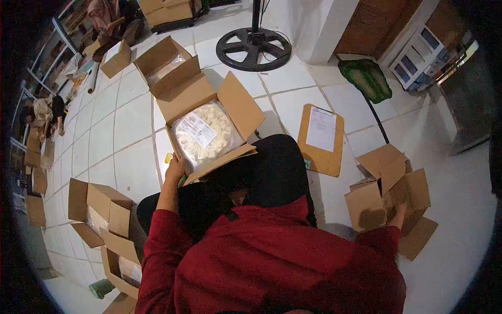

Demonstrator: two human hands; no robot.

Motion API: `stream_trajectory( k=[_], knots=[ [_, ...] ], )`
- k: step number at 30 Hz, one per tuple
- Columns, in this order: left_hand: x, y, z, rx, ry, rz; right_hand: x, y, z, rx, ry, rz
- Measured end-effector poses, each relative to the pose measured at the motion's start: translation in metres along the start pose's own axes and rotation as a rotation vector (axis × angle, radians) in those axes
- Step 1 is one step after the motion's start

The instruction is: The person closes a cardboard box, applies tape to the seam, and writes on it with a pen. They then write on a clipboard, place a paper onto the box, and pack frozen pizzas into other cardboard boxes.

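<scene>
My left hand [177, 168] grips the near left side of an open cardboard box [241, 111] by my lap. Inside that box lies a round, cream-coloured bundle [224, 123] wrapped in clear plastic, with a white printed label [197, 129] on top. Over on the right, my right hand [401, 212] reaches into a second open cardboard box [364, 205], whose flaps are spread. The fingers of that hand are hidden among the flaps, so what they touch cannot be made out.
A clipboard [335, 152] with a paper lies to my right. Open boxes stand ahead [147, 58] and at my left [116, 209]. A black round stand base [235, 55] and a green-headed broom-like tool [366, 78] are farther off. Another person [112, 18] sits at the far left.
</scene>
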State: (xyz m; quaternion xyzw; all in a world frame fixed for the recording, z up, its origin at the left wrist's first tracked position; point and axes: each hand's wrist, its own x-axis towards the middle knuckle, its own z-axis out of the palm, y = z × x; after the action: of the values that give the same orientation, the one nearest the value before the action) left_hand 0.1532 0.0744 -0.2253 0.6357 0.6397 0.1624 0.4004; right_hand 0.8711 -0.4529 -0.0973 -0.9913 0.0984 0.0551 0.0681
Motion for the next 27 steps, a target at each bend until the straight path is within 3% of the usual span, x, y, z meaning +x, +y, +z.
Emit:
stream_trajectory(
  k=[4, 6, 8, 9, 10, 11, 12, 13, 15, 16, 18, 19, 20, 21, 22, 23, 24, 25, 27],
  knots=[
    [0.008, -0.012, 0.003, -0.077, -0.056, 0.009, 0.012, -0.017, -0.003, 0.009, 0.082, -0.070],
    [0.008, -0.012, 0.003, -0.066, -0.037, -0.005, 0.019, -0.040, -0.001, 0.065, 0.186, -0.213],
    [0.003, 0.000, 0.003, -0.022, 0.000, -0.017, 0.093, -0.076, 0.042, 0.456, -0.107, -0.483],
    [0.001, 0.005, 0.002, -0.047, -0.012, -0.023, -0.036, -0.135, -0.001, 0.557, -0.047, -0.583],
    [-0.002, 0.010, 0.001, -0.071, -0.021, -0.030, -0.081, -0.176, -0.003, 0.675, -0.154, -0.581],
    [-0.001, 0.010, 0.004, -0.070, -0.017, -0.029, -0.128, -0.216, 0.001, 1.068, -0.408, -0.870],
    [0.003, 0.005, 0.009, -0.061, -0.014, -0.010, -0.213, -0.253, -0.030, 0.968, -0.492, -0.924],
    [0.009, -0.007, 0.013, -0.053, -0.002, 0.006, -0.255, -0.285, -0.019, 1.019, -0.664, -0.932],
    [0.030, -0.053, 0.012, 0.172, -0.095, 0.147, -0.355, -0.331, -0.025, 1.047, -1.166, -1.067],
    [0.010, -0.024, 0.005, 0.427, -0.134, 0.339, -0.403, -0.348, -0.031, 0.979, -1.379, -1.085],
    [-0.020, 0.038, -0.006, 0.989, -0.253, 0.396, -0.468, -0.383, -0.008, 0.761, -1.744, -1.045],
    [-0.030, 0.062, -0.011, 1.152, -0.341, 0.374, -0.491, -0.402, 0.019, 0.613, -1.755, -1.113],
    [-0.039, 0.081, -0.015, 1.266, -0.425, 0.345, -0.511, -0.413, 0.032, 0.414, -1.507, -1.311],
    [-0.049, 0.101, -0.018, 1.354, -0.517, 0.301, -0.528, -0.424, 0.040, 0.015, -1.185, -1.441],
    [0.012, -0.011, 0.017, 1.360, -0.310, 0.628, -0.539, -0.435, 0.053, -0.351, -0.817, -1.509],
    [-0.010, 0.021, 0.006, 1.117, -0.303, 0.422, -0.507, -0.473, 0.179, -0.350, -0.826, -1.439],
    [-0.018, 0.035, 0.003, 0.788, -0.200, 0.275, -0.505, -0.484, 0.185, -0.712, -0.676, -1.662],
    [-0.025, 0.039, 0.005, 0.403, -0.057, 0.138, -0.509, -0.486, 0.193, -0.760, -0.563, -1.754],
    [-0.040, 0.057, 0.008, 0.058, 0.118, 0.054, -0.520, -0.476, 0.187, -0.815, -0.437, -1.846]
  ],
)
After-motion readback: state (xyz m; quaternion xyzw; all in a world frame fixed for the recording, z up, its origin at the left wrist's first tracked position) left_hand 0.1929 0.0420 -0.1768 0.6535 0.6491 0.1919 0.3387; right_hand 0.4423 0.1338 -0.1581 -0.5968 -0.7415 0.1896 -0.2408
